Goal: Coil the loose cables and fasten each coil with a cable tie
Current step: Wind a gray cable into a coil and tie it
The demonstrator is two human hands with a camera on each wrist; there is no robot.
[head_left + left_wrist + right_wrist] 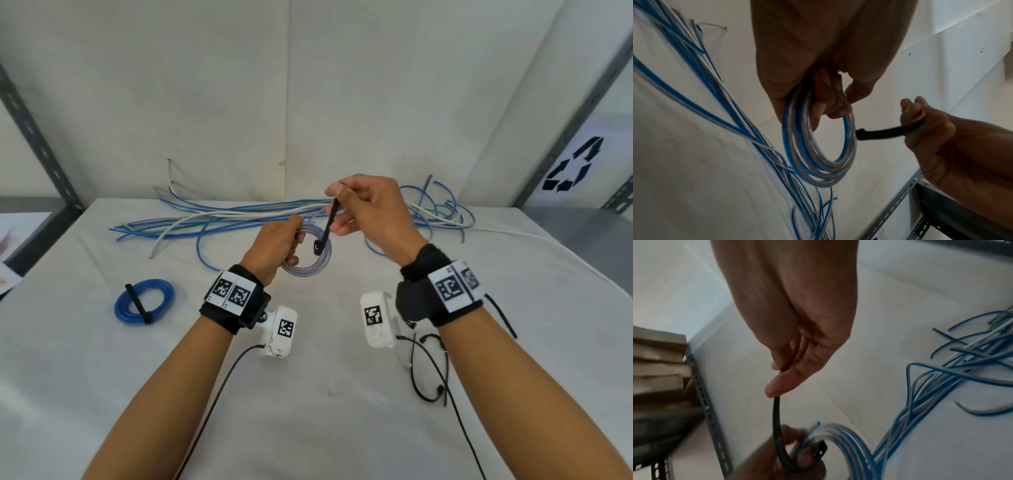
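Observation:
My left hand grips a grey-and-blue cable coil by its upper left rim, a little above the white table. My right hand pinches the top end of a black cable tie, which hangs down with its head against the coil's right side. In the left wrist view, the fingers curl round the coil and the tie meets its rim. The right wrist view shows the tie curving under the coil.
A tied blue coil lies at the left on the table. Several loose blue, white and grey cables sprawl along the back by the wall. Thin black ties or cords lie under my right wrist. Grey shelf posts flank the table.

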